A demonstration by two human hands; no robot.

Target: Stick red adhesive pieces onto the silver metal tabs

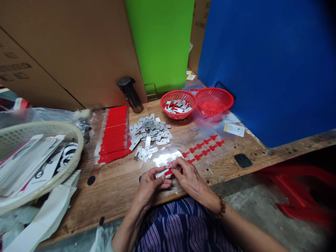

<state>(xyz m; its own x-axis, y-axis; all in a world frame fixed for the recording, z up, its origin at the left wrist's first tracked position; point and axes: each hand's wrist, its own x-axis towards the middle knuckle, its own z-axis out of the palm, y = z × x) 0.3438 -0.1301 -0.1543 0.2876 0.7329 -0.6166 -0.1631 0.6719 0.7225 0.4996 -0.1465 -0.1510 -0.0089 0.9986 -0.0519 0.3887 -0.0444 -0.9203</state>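
Near the table's front edge, my left hand (150, 183) is closed on a small flat silver metal plate (162, 173), gripped between thumb and fingers. At the plate's right end lies a red T-shaped sticker (169, 171), which my right hand (190, 178) pinches or presses with its fingertips. Just beyond my hands is a clear backing sheet (215, 157) with two rows of red stickers (203, 148). A loose pile of similar metal plates (151, 131) lies farther off, to the left. Beside that pile is a stack of red sticker sheets (114, 134).
Two red plastic baskets stand at the back; the left basket (178, 116) holds plates with red stickers, and the right basket (215, 101) touches it. A dark flask (130, 95) leans near cardboard. A cream basket (78, 140) of printed cards fills the left. Blue board (267, 70) borders the right.
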